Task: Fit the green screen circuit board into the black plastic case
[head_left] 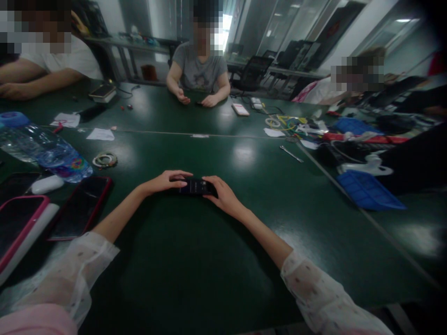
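Note:
A dark smartphone (195, 186) lies sideways on or just above the green table (195, 260), its screen facing up and faintly lit. My left hand (165, 182) grips its left end, thumb over the screen and fingers along the far edge. Around the right end, my right hand (225, 195) is closed, with fingers at the far edge and thumb at the near edge. Small details on the screen are too blurred to read.
To the left are phones (84, 207), a white earbud case (48, 184), bracelets (104, 160) and a water bottle (52, 149). On the right are a wrench (291, 154), a blue tray (368, 190) and tangled cables (288, 123). Several people sit around the table.

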Action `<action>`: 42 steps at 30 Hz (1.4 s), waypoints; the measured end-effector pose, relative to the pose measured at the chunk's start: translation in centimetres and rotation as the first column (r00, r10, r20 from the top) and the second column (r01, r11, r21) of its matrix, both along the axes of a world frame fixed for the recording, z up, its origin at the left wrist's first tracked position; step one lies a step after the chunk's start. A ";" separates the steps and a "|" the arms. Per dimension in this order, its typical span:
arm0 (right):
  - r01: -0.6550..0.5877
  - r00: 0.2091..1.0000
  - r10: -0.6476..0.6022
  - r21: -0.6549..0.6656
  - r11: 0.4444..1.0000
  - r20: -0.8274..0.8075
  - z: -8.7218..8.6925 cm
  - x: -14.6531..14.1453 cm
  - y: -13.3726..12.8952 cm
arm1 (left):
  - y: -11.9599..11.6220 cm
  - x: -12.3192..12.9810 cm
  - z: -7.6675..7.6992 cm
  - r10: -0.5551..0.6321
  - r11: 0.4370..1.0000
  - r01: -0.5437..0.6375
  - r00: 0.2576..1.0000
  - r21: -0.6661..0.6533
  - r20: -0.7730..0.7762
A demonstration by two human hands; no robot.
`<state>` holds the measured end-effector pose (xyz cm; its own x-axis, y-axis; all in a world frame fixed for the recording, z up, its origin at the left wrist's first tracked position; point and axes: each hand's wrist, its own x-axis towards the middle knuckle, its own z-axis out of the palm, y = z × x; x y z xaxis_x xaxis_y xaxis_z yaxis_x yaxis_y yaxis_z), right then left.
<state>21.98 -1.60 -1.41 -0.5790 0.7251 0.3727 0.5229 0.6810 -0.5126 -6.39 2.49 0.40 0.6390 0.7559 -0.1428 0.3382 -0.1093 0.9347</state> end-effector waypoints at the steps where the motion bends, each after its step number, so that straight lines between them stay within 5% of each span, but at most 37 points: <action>1: 0.001 1.000 -0.001 -0.008 1.000 -0.002 0.0 0.0 0.0 | -0.1 0.0 0.1 0.002 1.000 -0.002 1.000 -0.009 0.004; 19: 0.013 1.000 -0.014 -0.066 0.998 -0.010 0.2 -0.1 -0.1 | -0.1 -0.1 0.4 -0.001 0.998 0.001 1.000 -0.067 0.006; 42: 0.063 0.991 -0.083 -0.176 0.982 -0.105 -0.1 0.1 0.3 | 0.4 0.1 -0.8 0.056 0.995 -0.050 0.996 0.092 -0.070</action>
<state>22.12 -1.33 -1.55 -0.4841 0.8228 0.2977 0.5012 0.5396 -0.6764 -6.31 2.84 -0.43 0.5880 0.8003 -0.1173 0.4121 -0.1716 0.8948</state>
